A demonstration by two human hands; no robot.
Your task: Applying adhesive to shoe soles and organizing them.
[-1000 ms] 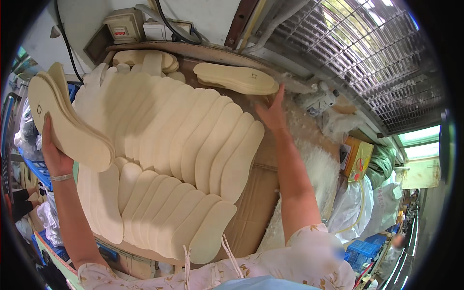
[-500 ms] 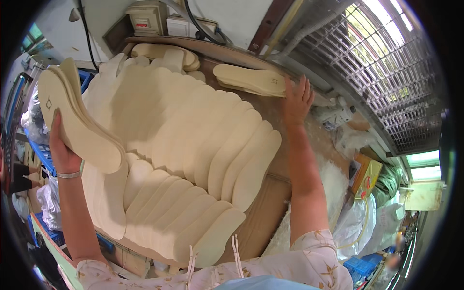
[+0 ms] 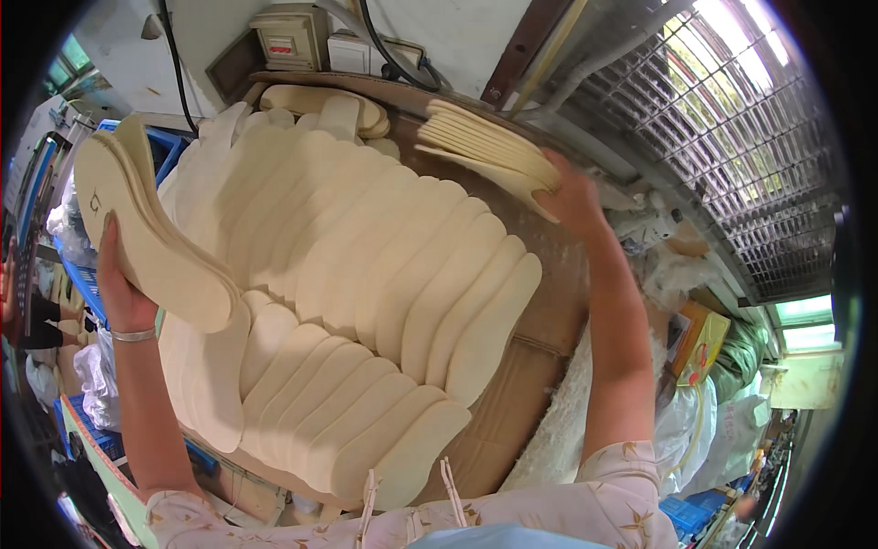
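Observation:
My left hand [image 3: 125, 291] grips a small stack of cream insoles [image 3: 151, 233] at the left, with a handwritten mark on the top one. Toward the far right, my right hand [image 3: 574, 197] is closed round the end of a thicker stack of insoles [image 3: 485, 142], tilted so that its layered edges show. The lowest insole there splays a little from the rest. Between my hands lie overlapping rows of cream insoles [image 3: 366, 238], fanned out over the work surface. The nearer row [image 3: 320, 393] reaches almost to my body.
Brown cardboard [image 3: 494, 430] covers the surface under the insoles. More insoles [image 3: 320, 99] lie at the back edge, below a wall switch box [image 3: 288, 38]. A metal window grille [image 3: 722, 119] rises at the right, above plastic bags [image 3: 686, 425]. Blue crates [image 3: 165, 151] stand at the left.
My right hand has closed on the far stack and tipped it up, turning its edges into view. My left hand still holds its insoles in nearly the same place.

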